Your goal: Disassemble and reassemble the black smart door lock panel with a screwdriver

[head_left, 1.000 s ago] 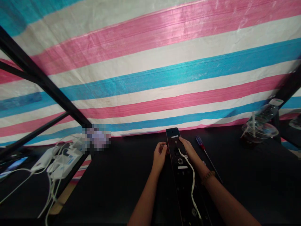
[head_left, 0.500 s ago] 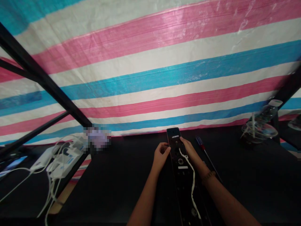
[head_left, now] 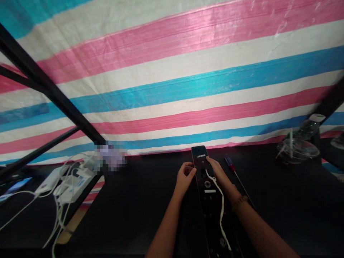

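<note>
While left hand (head_left: 185,179) and right hand (head_left: 217,172) pinch the black panel (head_left: 212,211) edgewise, its white labels (head_left: 210,191) show — too small to read.

You're facing a striped woven-plastic sheet (head_left: 188,89) that is gleaming and creasing; your black tabletop (head_left: 145,200) is looking matt and smooth, and the screwdriver's shaft (head_left: 243,186) is appearing metallic.
</note>
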Demonstrator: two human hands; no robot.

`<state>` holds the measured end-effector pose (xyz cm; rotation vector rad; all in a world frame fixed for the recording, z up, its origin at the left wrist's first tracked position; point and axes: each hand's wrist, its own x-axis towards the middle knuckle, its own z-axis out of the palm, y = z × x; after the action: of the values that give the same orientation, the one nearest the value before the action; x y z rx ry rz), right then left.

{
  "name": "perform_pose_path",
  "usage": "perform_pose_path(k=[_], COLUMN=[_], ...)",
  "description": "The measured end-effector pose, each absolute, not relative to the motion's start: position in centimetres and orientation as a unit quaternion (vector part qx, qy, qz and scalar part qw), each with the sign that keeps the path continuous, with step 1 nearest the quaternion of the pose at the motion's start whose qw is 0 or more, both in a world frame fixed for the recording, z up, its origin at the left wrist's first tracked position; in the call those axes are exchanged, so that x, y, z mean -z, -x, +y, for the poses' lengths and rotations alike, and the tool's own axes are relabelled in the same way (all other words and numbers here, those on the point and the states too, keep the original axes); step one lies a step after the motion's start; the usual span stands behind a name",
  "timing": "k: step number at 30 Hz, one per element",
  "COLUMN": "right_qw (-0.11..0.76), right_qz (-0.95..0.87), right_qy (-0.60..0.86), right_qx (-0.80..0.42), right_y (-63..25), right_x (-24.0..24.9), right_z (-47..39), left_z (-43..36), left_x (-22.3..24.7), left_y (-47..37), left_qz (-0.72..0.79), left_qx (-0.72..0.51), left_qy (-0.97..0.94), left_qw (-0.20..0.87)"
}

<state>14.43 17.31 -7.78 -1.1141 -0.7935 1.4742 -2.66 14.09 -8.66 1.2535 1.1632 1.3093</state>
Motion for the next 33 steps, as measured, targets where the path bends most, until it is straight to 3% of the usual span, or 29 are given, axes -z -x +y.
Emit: perform_pose_path(k=[33], right_qw=[0.532], right_qz=[-0.330], right_qy=[0.498], right_qx=[-0.600], right_y=[-14.4], right_x=[6.0], right_z=[16.2], left_z=[14.3], left_x=[8.9], left_y=[2.7], left_qz=[0.481], left_qx=[-0.529], left_qy=[-0.522], left_qw=[0.465])
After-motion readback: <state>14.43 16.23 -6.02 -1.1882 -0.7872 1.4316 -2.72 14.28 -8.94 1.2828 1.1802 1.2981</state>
